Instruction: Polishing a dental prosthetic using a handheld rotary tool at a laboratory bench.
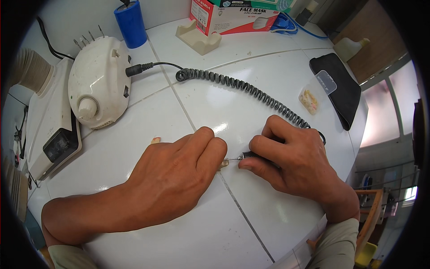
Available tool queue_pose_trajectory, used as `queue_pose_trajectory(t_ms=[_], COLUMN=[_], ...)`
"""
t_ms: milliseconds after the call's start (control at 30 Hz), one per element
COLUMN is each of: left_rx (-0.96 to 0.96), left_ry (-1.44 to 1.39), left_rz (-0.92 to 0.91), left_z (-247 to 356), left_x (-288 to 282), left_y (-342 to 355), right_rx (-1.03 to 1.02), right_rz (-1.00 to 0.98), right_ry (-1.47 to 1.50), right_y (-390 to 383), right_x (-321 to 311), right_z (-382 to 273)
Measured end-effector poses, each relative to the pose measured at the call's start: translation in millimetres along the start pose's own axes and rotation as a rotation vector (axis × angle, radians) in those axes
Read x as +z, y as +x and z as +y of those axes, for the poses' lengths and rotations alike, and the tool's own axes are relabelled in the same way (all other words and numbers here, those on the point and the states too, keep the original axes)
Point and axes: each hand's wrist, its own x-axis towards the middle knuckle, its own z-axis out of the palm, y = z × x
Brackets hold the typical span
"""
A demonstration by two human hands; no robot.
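My right hand (291, 157) is closed around a black rotary handpiece (251, 154), its thin metal bit pointing left. My left hand (179, 175) is closed, knuckles up, on a small tan piece (223, 164); only its edge shows beside the fingers, so its kind is hidden. The tip of the bit meets or nearly meets that piece; contact is too small to tell. Beyond my left hand, a small pinkish-white bit (156, 140) peeks out. From behind my right hand a black coiled cord (242, 87) runs to the white handpiece control unit (98, 80) with a round knob.
A white machine with a ribbed hose (56, 121) stands at far left. Along the back are a blue cylinder (131, 24), a beige cradle (199, 39) and a face mask box (237, 18). To the right lie a small clear container (309, 101) and a black pouch (340, 85).
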Motion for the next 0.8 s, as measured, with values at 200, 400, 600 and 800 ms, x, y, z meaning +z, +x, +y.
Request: queue_pose_trajectory(t_ms=[200, 400, 600, 800], left_rx=[-0.006, 0.005, 0.009, 0.025], left_ry=[-0.002, 0.007, 0.017, 0.008], left_rz=[0.004, 0.014, 0.023, 0.053], left_z=[-0.1, -0.4, -0.1, -0.5], left_x=[1.4, 2.4, 2.6, 3.8], left_y=[0.2, 0.3, 0.9, 1.2], right_rx=[-0.005, -0.004, -0.002, 0.005], right_rz=[-0.004, -0.008, -0.017, -0.028], right_ry=[-0.002, -0.008, -0.002, -0.008], right_y=[0.0, -0.2, 0.2, 0.2], right_x=[0.2, -0.2, -0.8, -2.0], right_z=[-0.2, -0.1, 0.0, -0.6])
